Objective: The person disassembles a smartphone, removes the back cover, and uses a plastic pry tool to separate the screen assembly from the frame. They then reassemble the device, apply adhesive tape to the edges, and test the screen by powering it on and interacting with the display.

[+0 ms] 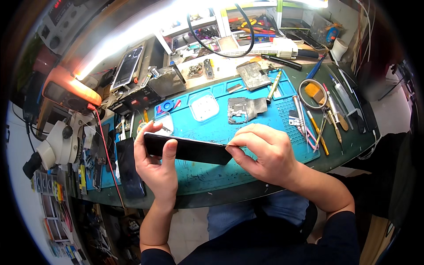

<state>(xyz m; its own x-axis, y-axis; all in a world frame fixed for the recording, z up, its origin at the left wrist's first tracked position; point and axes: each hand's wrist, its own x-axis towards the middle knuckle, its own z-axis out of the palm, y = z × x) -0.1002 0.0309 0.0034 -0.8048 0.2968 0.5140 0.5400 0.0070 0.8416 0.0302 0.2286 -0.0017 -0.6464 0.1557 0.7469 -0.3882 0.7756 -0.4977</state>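
Observation:
A black smartphone (190, 149) is held tilted above the blue work mat, its dark face toward me and a thin pale line along its upper edge. My left hand (157, 157) is closed around its left end, thumb on the dark face and fingers behind. At the other end, my right hand (265, 152) pinches the upper right corner between thumb and forefinger. Whether a small thing sits between those fingertips is hidden. On the mat (207, 176) beyond lie a phone's inner metal frame (238, 110) and a clear plastic box (204, 106) with small parts.
Left of my left hand lies another black phone (131, 168). Tweezers, pens and syringes cluster at the right, by a round metal ring (312, 93). An orange multimeter (70, 90) with a red lead and a white microscope arm (57, 143) stand left. Tool bins line the back.

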